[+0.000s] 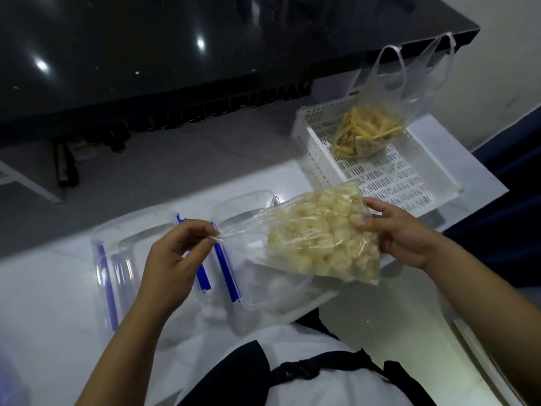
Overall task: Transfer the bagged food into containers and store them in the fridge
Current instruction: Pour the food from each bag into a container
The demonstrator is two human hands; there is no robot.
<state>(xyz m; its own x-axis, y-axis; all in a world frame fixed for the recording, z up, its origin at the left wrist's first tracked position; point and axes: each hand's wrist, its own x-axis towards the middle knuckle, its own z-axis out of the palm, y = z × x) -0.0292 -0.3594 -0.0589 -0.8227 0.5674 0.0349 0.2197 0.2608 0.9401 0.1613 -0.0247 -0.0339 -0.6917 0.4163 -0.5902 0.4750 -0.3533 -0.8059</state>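
The left hand (172, 265) pinches the open end of a clear bag of pale round food pieces (319, 238) between thumb and fingertips. The right hand (401, 232) grips the filled end of the same bag, fingers curled around its edge. The bag is held tilted above a clear container with blue clips (263, 288) on the white desk (52, 303). A second clear container (117, 259) stands just beside it, to the left. A second bag of yellow strip-shaped food (366, 133) sits in a white perforated tray (409, 177) farther right.
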